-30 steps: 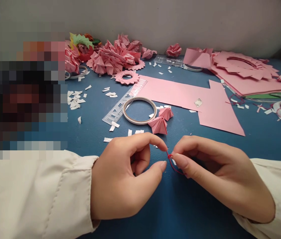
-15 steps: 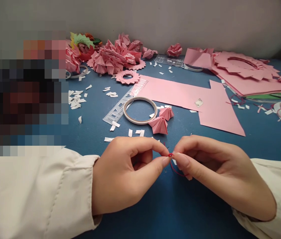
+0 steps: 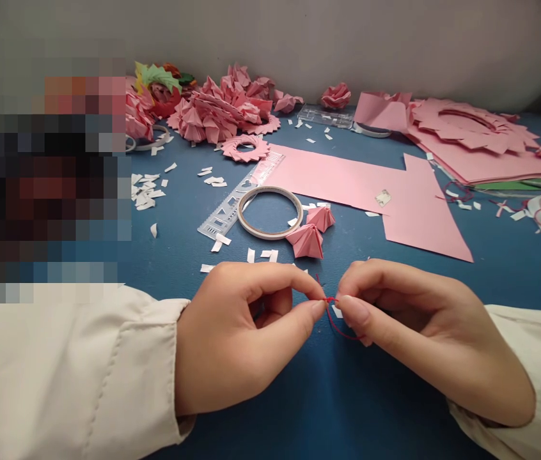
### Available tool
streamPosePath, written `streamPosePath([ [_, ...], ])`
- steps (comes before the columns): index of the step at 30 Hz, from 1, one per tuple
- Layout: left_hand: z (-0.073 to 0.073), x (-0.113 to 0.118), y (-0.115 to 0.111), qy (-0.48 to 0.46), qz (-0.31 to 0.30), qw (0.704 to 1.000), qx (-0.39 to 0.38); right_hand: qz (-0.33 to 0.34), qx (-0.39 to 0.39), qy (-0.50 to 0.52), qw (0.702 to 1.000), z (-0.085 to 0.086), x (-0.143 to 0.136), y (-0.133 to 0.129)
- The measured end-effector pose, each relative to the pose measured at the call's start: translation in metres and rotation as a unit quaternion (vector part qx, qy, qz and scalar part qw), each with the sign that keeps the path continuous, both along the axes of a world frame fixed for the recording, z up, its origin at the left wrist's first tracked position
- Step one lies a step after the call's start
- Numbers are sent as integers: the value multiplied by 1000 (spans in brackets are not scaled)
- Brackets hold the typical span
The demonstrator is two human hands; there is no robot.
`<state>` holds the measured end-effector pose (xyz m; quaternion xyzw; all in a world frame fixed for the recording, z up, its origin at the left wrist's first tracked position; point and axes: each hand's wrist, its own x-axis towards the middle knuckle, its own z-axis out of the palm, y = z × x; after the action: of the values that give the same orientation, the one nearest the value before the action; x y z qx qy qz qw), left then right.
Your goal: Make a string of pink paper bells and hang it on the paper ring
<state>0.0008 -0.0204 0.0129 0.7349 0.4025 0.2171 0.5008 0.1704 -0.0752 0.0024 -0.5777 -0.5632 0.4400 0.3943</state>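
Plainly: Red Thread, Two Hands, Blue Table

Head view, as seen from the room. Item: one table point(image 3: 318, 396), blue, faintly glossy toward its near side, its far edge against a plain grey wall point(image 3: 299, 38). Item: one red thread point(image 3: 330, 299), above the near middle of the table, a short length stretched between the hands and a loop hanging below. Item: left hand point(image 3: 236, 338), thumb and forefinger together, pinched on the thread. Item: right hand point(image 3: 424, 338), thumb and forefinger likewise clamped on it. Both wrists in cream sleeves point(image 3: 146, 358).

Beyond the hands: two small folded pink pieces point(image 3: 307, 241), beside a tape roll point(image 3: 270, 235) lying flat; a clear stencil ruler point(image 3: 220, 217), slanted; a cut pink sheet point(image 3: 337, 182); white scraps point(image 3: 144, 191), scattered. Along the back: a heap of folded pink paper point(image 3: 213, 112), a clear plastic piece point(image 3: 325, 117), and, right, a large pleated pink ring point(image 3: 495, 128) on stacked sheets. Upper left: blurred out, contents unreadable.
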Motion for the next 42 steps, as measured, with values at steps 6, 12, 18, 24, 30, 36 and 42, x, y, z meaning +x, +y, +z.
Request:
streamPosePath([
  [6,-1,0,0,4,11,1000,5,6,2,5,1000,-1,1,0],
  [12,0,1,-3,14,66,998,3,-5,19,3,1000,-2,0,-1],
  [18,2,-2,-3,39,-9,999,6,-24,10,2,1000,0,-2,0],
  [24,2,1,-1,0,52,999,15,-10,-24,26,999,2,-1,1],
  [30,2,2,-2,-20,58,997,47,-7,-28,26,999,2,0,2],
  [36,2,0,-2,-25,41,998,39,-12,-30,46,998,1,-1,1],
  [42,3,1,-2,-24,33,998,39,-11,-34,31,999,2,-2,1],
])
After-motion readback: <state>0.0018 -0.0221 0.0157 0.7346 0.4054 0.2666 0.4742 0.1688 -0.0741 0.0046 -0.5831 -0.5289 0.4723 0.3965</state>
